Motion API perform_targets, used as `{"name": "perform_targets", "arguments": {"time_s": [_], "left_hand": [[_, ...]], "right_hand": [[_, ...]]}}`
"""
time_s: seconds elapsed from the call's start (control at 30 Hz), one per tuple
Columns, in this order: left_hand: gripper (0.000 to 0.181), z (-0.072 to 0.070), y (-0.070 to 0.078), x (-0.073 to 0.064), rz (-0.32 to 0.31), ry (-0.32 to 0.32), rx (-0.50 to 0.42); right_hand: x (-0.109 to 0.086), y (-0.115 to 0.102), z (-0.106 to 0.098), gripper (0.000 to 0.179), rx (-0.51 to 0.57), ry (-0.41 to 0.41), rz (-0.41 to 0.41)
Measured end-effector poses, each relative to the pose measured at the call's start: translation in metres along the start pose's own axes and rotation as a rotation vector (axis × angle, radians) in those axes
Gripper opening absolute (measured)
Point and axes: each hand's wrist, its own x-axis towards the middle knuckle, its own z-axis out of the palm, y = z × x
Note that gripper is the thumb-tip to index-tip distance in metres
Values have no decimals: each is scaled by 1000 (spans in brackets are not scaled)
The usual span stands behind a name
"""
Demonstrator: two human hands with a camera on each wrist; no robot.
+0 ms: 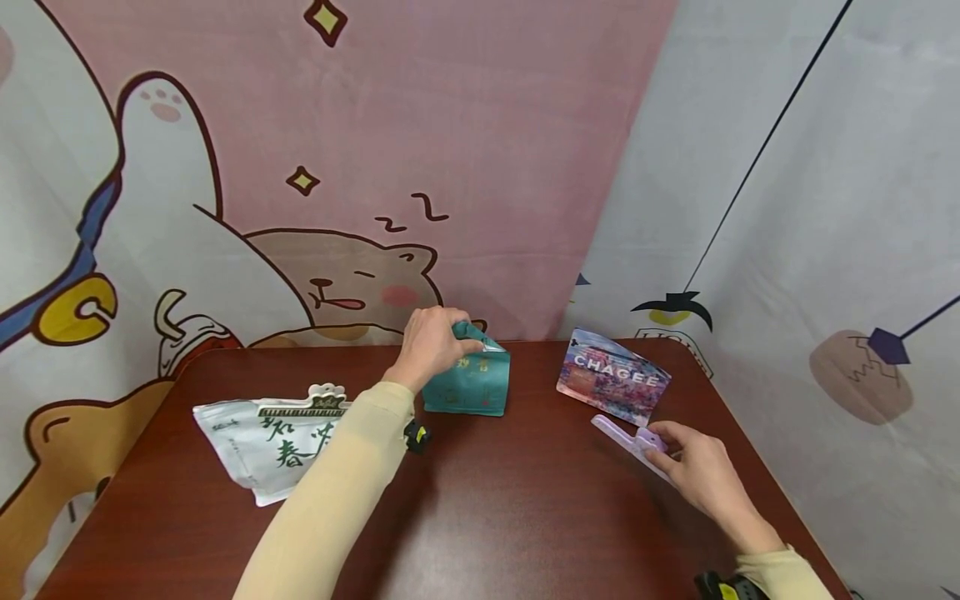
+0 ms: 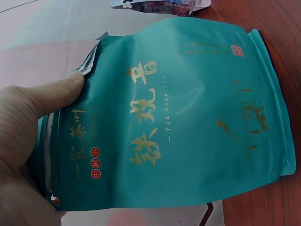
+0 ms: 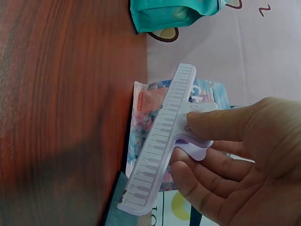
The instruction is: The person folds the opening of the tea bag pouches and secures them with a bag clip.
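Observation:
A teal tea bag (image 1: pixel 467 387) with gold lettering stands near the table's back edge. My left hand (image 1: pixel 435 346) grips its folded top; in the left wrist view the thumb presses the front of the tea bag (image 2: pixel 188 113). Over the right side of the table, my right hand (image 1: pixel 701 471) pinches a lilac bag clip (image 1: pixel 630 442) by its handle. Piano keys are printed along the bar of the bag clip (image 3: pixel 162 141) in the right wrist view. Just beyond this hand is a colourful CHAGEE pouch (image 1: pixel 611 375).
At the left lies a white pouch (image 1: pixel 288 454) with green characters, a pale bag clip (image 1: pixel 311 402) fixed across its top. Everything stands on a dark red-brown wooden table (image 1: pixel 495 517). A cartoon-printed cloth (image 1: pixel 517 167) hangs behind the back edge.

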Motion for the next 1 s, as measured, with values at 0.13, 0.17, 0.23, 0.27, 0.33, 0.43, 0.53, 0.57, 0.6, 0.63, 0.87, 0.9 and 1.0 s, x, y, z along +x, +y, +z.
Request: {"name": "perform_targets", "arguments": {"time_s": [0.13,0.17,0.23,0.27,0.33,0.43,0.53,0.57,0.6,0.63,0.87,0.9,1.0], "left_hand": [[26,0,-1,0,0,0,1],[26,1,-1,0,-1,1,0],[26,1,-1,0,-2,3,-2],[26,1,-1,0,-1,4,-2],[27,1,-1,0,0,8,-7],[28,2,-2,0,5,14,-10],[28,2,-2,0,3,14,-13],[28,2,-2,0,2,14,-15],[27,2,-2,0,-1,12,-16],[27,2,-2,0,-3,12,-17],[28,2,-1,0,-7,3,-14],[27,2,-1,0,-7,2,-12],[25,2,-1,0,-10,-1,-19]], "right_hand": [[3,-5,2,35,30,0,-1],[3,-6,2,36,35,3,-5],[4,-8,3,35,41,18,-20],[5,-9,4,35,43,25,-28],[6,-11,5,35,42,44,-43],[8,-14,6,34,44,71,-62],[11,-18,7,33,52,93,-82],[12,-19,8,33,56,97,-87],[13,-20,8,33,63,98,-93],[15,-21,9,34,68,100,-96],[22,-29,13,33,85,119,-114],[23,-30,13,33,89,120,-115],[28,-34,15,33,99,126,-119]]}}
